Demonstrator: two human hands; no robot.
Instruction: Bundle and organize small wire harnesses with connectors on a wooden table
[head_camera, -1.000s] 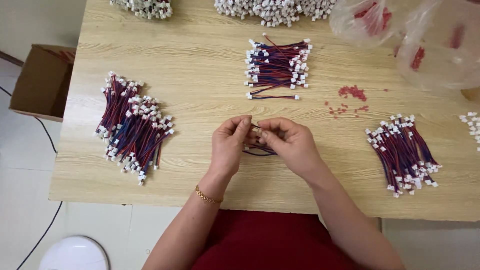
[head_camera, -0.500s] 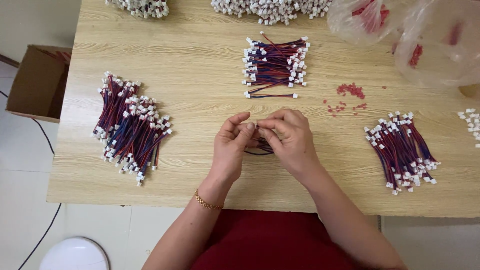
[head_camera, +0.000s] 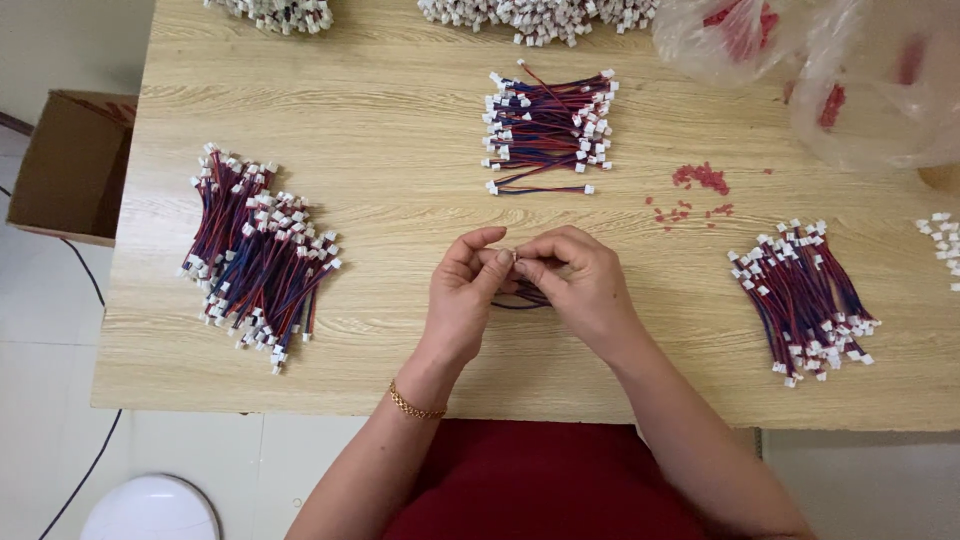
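Observation:
My left hand (head_camera: 463, 295) and my right hand (head_camera: 572, 283) meet over the middle of the wooden table (head_camera: 400, 120). Both pinch the same short red-and-blue wire lead (head_camera: 520, 297), fingertips together on its small white connector; the wire loops out below my fingers. A stack of like leads (head_camera: 548, 118) lies just beyond my hands. A bigger heap of leads (head_camera: 257, 252) lies to the left, and another bundle (head_camera: 802, 296) to the right. Small red pieces (head_camera: 700, 180) are scattered right of centre.
Clear plastic bags (head_camera: 800, 60) with red parts sit at the back right. More white-ended leads (head_camera: 530, 12) line the far edge. A cardboard box (head_camera: 70, 165) stands on the floor at left, a white round object (head_camera: 150, 508) at lower left.
My hands have stayed at the same spot, fingers shifting slightly on the lead. The view has tilted a little.

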